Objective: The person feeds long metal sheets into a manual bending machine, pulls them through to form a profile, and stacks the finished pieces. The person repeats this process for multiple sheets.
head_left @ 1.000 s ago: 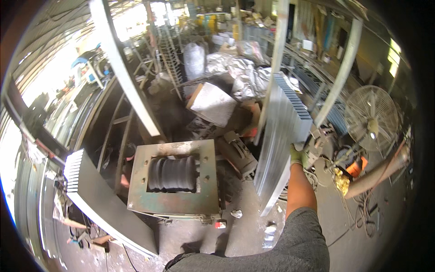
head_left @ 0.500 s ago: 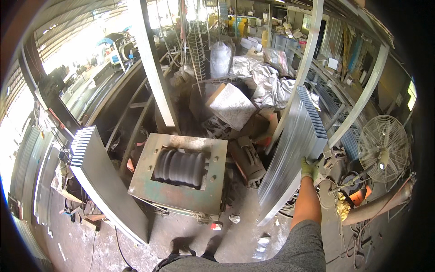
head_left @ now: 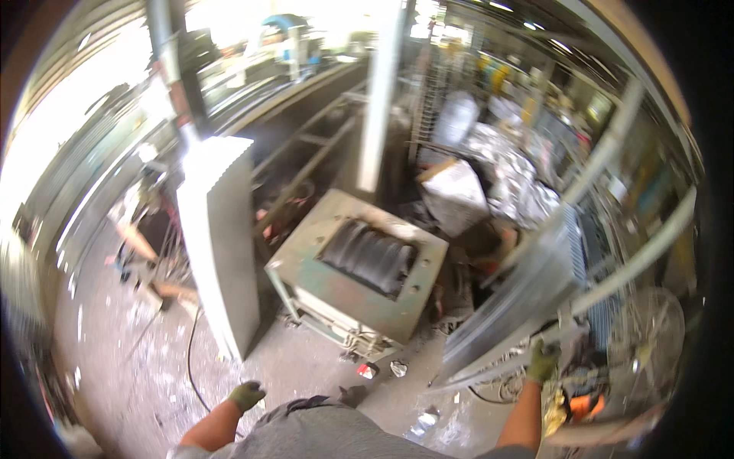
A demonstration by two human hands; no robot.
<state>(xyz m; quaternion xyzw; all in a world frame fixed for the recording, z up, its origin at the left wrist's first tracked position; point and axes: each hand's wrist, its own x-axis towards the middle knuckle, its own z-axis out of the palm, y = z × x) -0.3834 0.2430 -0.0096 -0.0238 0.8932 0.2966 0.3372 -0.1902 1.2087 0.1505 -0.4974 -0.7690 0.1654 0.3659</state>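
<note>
My left hand, in a green glove, is low in front of me with loosely bent fingers and nothing visible in it. Nearest to it stands a tall stack of pale metal panels, upright on the floor. To the right, my gloved right hand is raised beside the near edge of a second, leaning stack of metal panels. Its fingers look apart, and it appears clear of the metal. Between the stacks sits a greenish machine with a dark ribbed roller set into its top. Motion blurs the picture.
A large fan stands at the right, near an orange object. A black cable runs over the floor at the left. Metal posts rise behind the machine. Silvery sheeting and a pale block lie beyond it.
My view has swung left, so things appear farther right. My right hand has come away from the right stack's edge. My left hand has come into view.
</note>
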